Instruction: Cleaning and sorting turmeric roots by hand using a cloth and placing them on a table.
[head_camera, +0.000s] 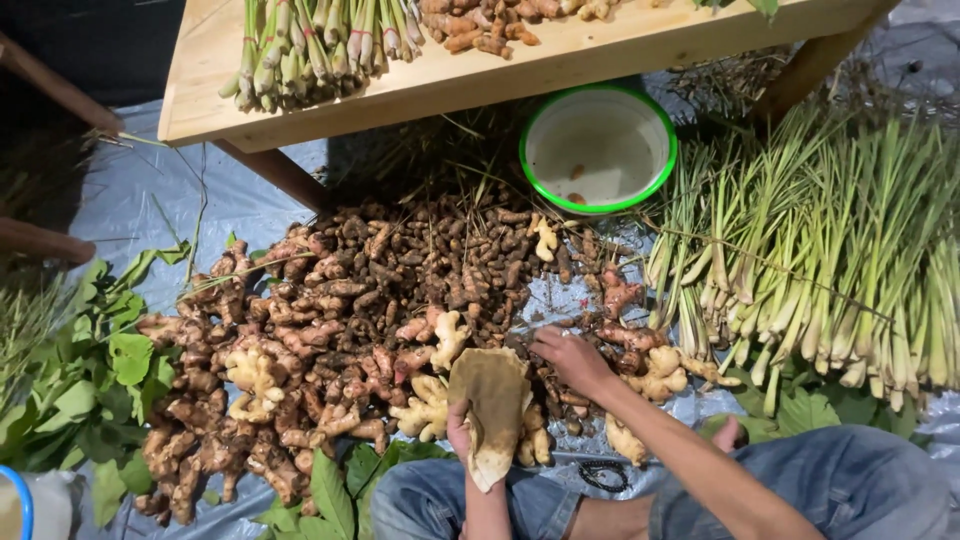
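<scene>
Left hand (462, 425): closed around a brown, soiled cloth bag (490, 410), held upright just above the lap.
Right hand (570, 355): lowered onto the rhizome pile (380, 300), fingers curled among small turmeric pieces; whether anything is pinched cannot be told.
Rhizome pile: ginger and turmeric heaped on a grey plastic sheet (150, 200) covering the floor, directly ahead of the knees.
Bag position: at near edge of the pile, touching the ginger knobs beside it.
Bowl (598, 148): white enamel with green rim, beyond the pile, partly under the counter.
Counter (420, 85): pale wood, carrying lemongrass bundles (310, 45) and more rhizomes.
Lemongrass stack (820, 260): laid on the floor to the right.
Green leaves (100, 370): spread to the left of the pile.
Scissors (600, 475): black-handled, on the sheet between the knees.
</scene>
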